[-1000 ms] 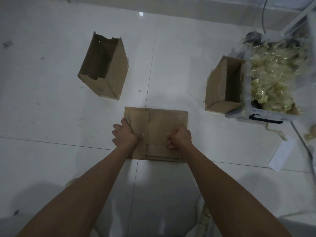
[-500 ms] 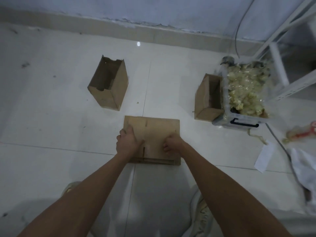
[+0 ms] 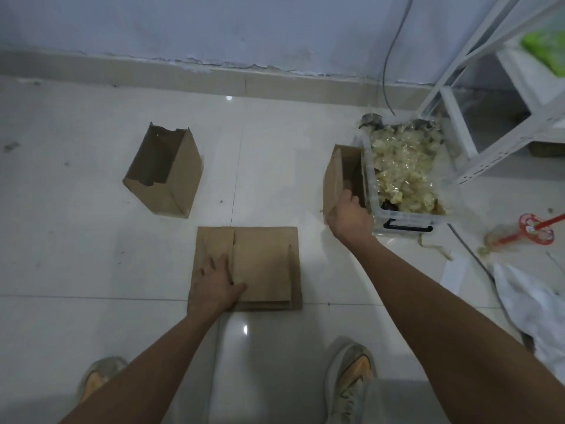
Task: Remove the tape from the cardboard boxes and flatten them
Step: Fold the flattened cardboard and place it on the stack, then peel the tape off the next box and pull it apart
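A stack of flattened cardboard (image 3: 266, 264) lies on the floor tiles in front of me. My left hand (image 3: 218, 286) rests on its left part with the fingers spread flat. An open cardboard box (image 3: 334, 175) stands to the right, against a plastic bin. My right hand (image 3: 348, 215) is at that box's near rim, fingers curled over the edge into the opening and thumb on the outer wall. Another open cardboard box (image 3: 165, 175) stands apart at the back left, tilted, with no hand near it.
A clear plastic bin (image 3: 406, 218) with a black handle holds crumpled tape wads. A white metal shelf frame (image 3: 489, 117) stands at the right, with a cable down the wall. A red tape dispenser (image 3: 535, 229) and white cloth (image 3: 526, 304) lie at right. My shoes (image 3: 351, 371) are below.
My right hand left the flattened cardboard and moved right to the box beside the bin. My left hand opened flat on the stack. The view tilted up toward the wall.
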{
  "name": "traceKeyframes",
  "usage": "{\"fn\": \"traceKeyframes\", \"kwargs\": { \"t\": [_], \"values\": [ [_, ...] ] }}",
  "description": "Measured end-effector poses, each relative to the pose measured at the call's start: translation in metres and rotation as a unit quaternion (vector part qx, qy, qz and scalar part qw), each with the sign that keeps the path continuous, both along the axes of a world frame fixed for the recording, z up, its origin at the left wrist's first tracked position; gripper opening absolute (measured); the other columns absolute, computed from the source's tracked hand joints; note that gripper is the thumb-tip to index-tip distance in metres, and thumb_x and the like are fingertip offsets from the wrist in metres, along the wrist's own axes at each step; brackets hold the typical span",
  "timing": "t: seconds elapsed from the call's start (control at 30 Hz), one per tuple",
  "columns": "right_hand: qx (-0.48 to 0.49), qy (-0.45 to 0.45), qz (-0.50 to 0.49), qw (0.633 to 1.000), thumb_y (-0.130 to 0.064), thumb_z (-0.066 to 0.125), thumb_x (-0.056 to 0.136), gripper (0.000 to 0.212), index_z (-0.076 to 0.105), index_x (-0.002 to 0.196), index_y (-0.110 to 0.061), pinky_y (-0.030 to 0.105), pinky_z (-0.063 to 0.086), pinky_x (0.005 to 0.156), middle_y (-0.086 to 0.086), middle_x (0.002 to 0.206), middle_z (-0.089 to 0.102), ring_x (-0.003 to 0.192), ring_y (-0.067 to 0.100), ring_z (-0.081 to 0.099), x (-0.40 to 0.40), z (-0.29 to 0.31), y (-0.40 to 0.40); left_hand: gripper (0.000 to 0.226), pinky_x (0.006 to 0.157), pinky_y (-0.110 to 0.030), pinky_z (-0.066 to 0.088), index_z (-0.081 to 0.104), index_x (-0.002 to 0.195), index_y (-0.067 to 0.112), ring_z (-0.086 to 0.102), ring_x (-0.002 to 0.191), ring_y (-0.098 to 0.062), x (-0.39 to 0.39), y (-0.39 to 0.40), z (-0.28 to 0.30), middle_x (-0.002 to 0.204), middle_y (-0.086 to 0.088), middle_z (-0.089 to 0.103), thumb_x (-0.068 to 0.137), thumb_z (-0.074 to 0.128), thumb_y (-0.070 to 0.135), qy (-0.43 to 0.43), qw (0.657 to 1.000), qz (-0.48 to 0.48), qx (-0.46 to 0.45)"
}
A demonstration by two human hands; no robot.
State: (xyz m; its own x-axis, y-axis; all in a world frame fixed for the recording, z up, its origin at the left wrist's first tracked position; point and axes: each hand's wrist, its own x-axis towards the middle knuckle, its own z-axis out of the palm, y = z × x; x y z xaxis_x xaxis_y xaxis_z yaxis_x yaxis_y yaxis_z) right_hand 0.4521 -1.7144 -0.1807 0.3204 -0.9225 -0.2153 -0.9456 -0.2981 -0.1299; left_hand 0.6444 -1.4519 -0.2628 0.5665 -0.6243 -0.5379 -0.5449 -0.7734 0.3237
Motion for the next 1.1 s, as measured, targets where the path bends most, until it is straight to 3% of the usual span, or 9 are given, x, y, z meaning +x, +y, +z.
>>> {"fn": "traceKeyframes", "kwargs": {
  "t": [0.13, 0.23, 0.3, 0.57, 0.67, 0.77, 0.87, 0.97, 1.1],
  "values": [
    [-0.016, 0.024, -0.044, 0.999, -0.021, 0.066, 0.098, 0.040, 0.048, 0.130, -0.003, 0.039, 0.043, 0.073, 0.015, 0.126, 0.057, 0.104, 0.036, 0.068, 0.002, -0.013, -0.008, 0.095, 0.115, -0.054, 0.038, 0.020, 0.158, 0.030, 0.024, 0.149, -0.043, -0.001, 0.002, -0.007, 0.169, -0.012, 0.009, 0.084, 0.069, 0.062, -0.028, 0.999, -0.018, -0.003],
    [0.004, 0.002, -0.096, 0.995, -0.030, 0.067, 0.098, 0.034, 0.060, 0.119, -0.005, 0.039, 0.045, 0.075, 0.016, 0.119, 0.061, 0.103, 0.035, 0.067, 0.006, -0.013, -0.014, 0.093, 0.115, -0.053, 0.037, 0.021, 0.158, 0.028, 0.027, 0.147, -0.043, -0.001, 0.004, -0.011, 0.168, -0.015, 0.011, 0.085, 0.067, 0.063, -0.049, 0.999, -0.024, -0.005],
    [0.000, -0.012, -0.111, 0.994, -0.026, 0.067, 0.097, 0.025, 0.063, 0.112, -0.007, 0.039, 0.046, 0.075, 0.014, 0.115, 0.064, 0.102, 0.035, 0.067, 0.011, -0.010, -0.015, 0.093, 0.115, -0.052, 0.036, 0.021, 0.158, 0.027, 0.027, 0.147, -0.044, -0.002, 0.005, -0.011, 0.168, -0.016, 0.012, 0.086, 0.067, 0.062, -0.052, 0.998, -0.029, -0.007],
    [-0.040, -0.114, -0.008, 0.993, -0.023, 0.058, 0.091, 0.006, 0.060, 0.095, -0.019, 0.038, 0.055, 0.065, 0.002, 0.080, 0.067, 0.076, 0.028, 0.066, 0.017, 0.035, 0.022, 0.079, 0.114, -0.052, 0.042, 0.040, 0.153, 0.022, 0.031, 0.147, -0.036, 0.004, 0.015, -0.005, 0.166, -0.011, 0.023, 0.087, 0.076, 0.048, 0.008, 0.997, 0.023, -0.074],
    [0.002, -0.163, 0.077, 0.984, -0.031, 0.063, 0.090, 0.009, 0.059, 0.089, -0.023, 0.037, 0.052, 0.056, -0.004, 0.069, 0.063, 0.066, 0.018, 0.061, 0.010, 0.049, 0.055, 0.091, 0.116, -0.048, 0.041, 0.039, 0.156, 0.019, 0.038, 0.144, -0.033, 0.011, 0.021, -0.002, 0.162, -0.010, 0.033, 0.082, 0.082, 0.050, 0.069, 0.990, 0.055, -0.108],
    [0.087, -0.166, 0.164, 0.969, -0.039, 0.070, 0.095, 0.023, 0.058, 0.085, -0.023, 0.037, 0.049, 0.059, -0.002, 0.068, 0.063, 0.063, 0.015, 0.059, 0.009, 0.053, 0.090, 0.112, 0.107, -0.043, 0.051, 0.030, 0.157, 0.031, 0.051, 0.135, -0.021, 0.023, 0.026, 0.011, 0.152, 0.003, 0.047, 0.067, 0.093, 0.054, 0.185, 0.961, 0.109, -0.173],
    [0.154, -0.135, 0.210, 0.956, -0.038, 0.070, 0.098, 0.020, 0.058, 0.091, -0.023, 0.037, 0.049, 0.064, 0.000, 0.074, 0.065, 0.067, 0.017, 0.059, 0.013, 0.045, 0.115, 0.089, 0.084, -0.021, 0.058, 0.040, 0.139, 0.041, 0.064, 0.113, -0.005, 0.026, 0.033, 0.031, 0.128, 0.013, 0.062, 0.072, 0.096, 0.023, 0.307, 0.915, 0.107, -0.240],
    [0.164, -0.148, 0.202, 0.954, -0.036, 0.069, 0.098, 0.016, 0.060, 0.093, -0.025, 0.029, 0.043, 0.058, -0.003, 0.075, 0.064, 0.068, 0.014, 0.059, 0.019, 0.044, 0.132, 0.079, 0.093, -0.031, 0.060, 0.053, 0.133, 0.038, 0.068, 0.115, -0.012, 0.030, 0.044, 0.039, 0.124, 0.010, 0.070, 0.068, 0.098, 0.032, 0.339, 0.897, 0.118, -0.258],
    [0.180, -0.143, 0.205, 0.952, -0.032, 0.071, 0.097, 0.018, 0.057, 0.086, -0.030, 0.028, 0.039, 0.060, -0.005, 0.078, 0.064, 0.073, 0.016, 0.059, 0.027, 0.061, 0.143, 0.098, 0.097, -0.032, 0.058, 0.042, 0.144, 0.029, 0.066, 0.116, -0.009, 0.042, 0.057, 0.062, 0.129, 0.008, 0.064, 0.065, 0.099, 0.041, 0.335, 0.905, 0.100, -0.243]
  ]
}}
